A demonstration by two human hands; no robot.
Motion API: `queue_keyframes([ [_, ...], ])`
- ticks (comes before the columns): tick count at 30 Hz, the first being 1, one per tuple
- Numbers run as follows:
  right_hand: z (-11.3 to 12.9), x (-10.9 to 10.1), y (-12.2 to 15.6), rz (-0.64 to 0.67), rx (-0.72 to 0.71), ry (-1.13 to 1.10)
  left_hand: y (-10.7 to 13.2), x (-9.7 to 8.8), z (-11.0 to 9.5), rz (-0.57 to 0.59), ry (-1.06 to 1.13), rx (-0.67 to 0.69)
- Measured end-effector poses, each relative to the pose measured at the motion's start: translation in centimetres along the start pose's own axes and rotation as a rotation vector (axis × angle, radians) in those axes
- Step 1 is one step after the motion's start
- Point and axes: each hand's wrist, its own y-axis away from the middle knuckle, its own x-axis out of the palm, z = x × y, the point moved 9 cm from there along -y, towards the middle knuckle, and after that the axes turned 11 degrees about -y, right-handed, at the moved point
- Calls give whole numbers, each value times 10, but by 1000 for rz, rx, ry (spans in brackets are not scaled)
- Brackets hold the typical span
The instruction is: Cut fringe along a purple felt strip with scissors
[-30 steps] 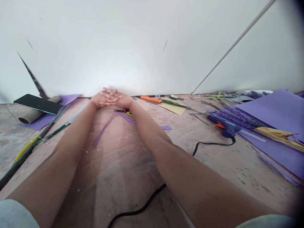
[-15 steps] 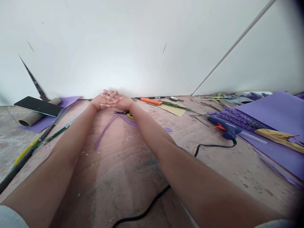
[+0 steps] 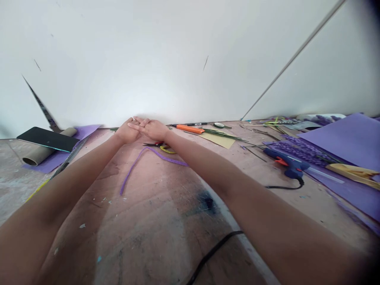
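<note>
My left hand point(image 3: 127, 132) and my right hand point(image 3: 154, 130) are clasped together at arm's length, close to the white wall. Their fingers are laced and partly cross over each other, closed with no object seen in them. Just below my right hand lie small scissors point(image 3: 160, 146) with red and yellow on the handles. From there a fuzzy purple pipe cleaner point(image 3: 133, 170) curves along the table, its right end passing behind my right forearm.
Right of my hands are an orange cutter point(image 3: 190, 129), green stems point(image 3: 224, 134), a yellow paper point(image 3: 221, 139) and green tape point(image 3: 219, 125). A blue glue gun point(image 3: 286, 162) lies beside purple sheets point(image 3: 347, 138). At left, a black phone point(image 3: 47, 138) rests on a cardboard tube point(image 3: 38, 154).
My laced hands have turned, so that more of their backs and fewer spread fingers show. My forearms have swung outward, and the right one covers more of the glue gun's cord.
</note>
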Motion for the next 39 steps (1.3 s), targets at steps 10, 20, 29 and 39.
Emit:
queue_keyframes([
  [10, 71, -54, 73, -157, 174, -170, 71, -25, -44, 68, -45, -90],
  [20, 107, -58, 143, -50, 219, -386, 128, -20, -84, 281, 8, 85],
  [29, 100, -73, 178, -194, 332, -517, 135, -31, -72, 270, 139, -102],
  [39, 95, -71, 188, -108, 511, -470, 132, -14, -66, 309, 826, -214],
])
